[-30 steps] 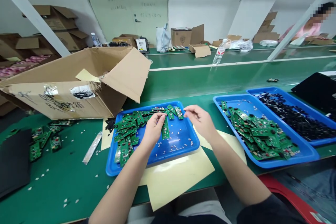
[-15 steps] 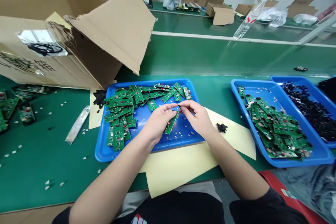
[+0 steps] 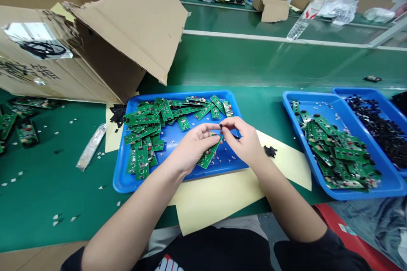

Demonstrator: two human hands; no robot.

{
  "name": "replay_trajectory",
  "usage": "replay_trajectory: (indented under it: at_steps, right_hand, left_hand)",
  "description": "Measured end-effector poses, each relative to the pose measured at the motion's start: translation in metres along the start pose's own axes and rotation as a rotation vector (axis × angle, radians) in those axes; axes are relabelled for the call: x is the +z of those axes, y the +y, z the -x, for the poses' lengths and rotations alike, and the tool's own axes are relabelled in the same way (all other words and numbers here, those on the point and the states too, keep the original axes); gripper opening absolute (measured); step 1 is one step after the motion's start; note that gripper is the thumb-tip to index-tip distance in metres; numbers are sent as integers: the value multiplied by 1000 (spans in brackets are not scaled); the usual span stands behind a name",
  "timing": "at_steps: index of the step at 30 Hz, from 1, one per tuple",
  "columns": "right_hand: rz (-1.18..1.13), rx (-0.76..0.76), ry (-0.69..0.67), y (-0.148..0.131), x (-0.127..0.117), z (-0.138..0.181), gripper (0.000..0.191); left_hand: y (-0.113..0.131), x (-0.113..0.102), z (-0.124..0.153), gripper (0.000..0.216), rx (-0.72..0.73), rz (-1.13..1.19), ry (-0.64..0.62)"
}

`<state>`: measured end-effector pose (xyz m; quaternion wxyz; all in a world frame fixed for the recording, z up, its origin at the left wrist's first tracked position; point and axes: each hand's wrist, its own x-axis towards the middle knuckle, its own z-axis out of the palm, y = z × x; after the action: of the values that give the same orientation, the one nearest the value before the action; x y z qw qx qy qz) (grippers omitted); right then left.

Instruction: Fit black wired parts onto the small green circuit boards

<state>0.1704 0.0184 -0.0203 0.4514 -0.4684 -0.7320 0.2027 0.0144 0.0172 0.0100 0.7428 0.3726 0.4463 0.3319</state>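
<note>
One green circuit board (image 3: 209, 156), held over a blue tray (image 3: 171, 136), was pinched between thumb and fingers of the left hand (image 3: 192, 146); the right hand (image 3: 244, 142), fingertips closed, gripped a small black piece (image 3: 221, 126) at or just beside the board's upper end, so that joint looked unfinished. Many loose boards (image 3: 142, 163) covered the tray's left and far parts, seemingly left to do. Rightward, a second tray (image 3: 324, 108) held heaped boards (image 3: 349, 154), perhaps done, though that was uncertain. Beyond, a third tray (image 3: 340, 90) held plenty of black parts (image 3: 378, 131).
</note>
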Motion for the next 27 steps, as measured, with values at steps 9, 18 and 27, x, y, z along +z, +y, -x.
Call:
replay_trajectory:
  at_steps: [9,18,27]
  right_hand:
    - [-89,108,-111,4,-12,0,22]
    - [-476,374,-169,8,-22,-2,25]
    - [-17,238,124,1,-32,2,10]
  left_hand:
    - [4,-4,2,21,-18,7,-85]
    - [11,-8,5,27,4,62,-120]
    - [7,-10,2,36,273,-326,217]
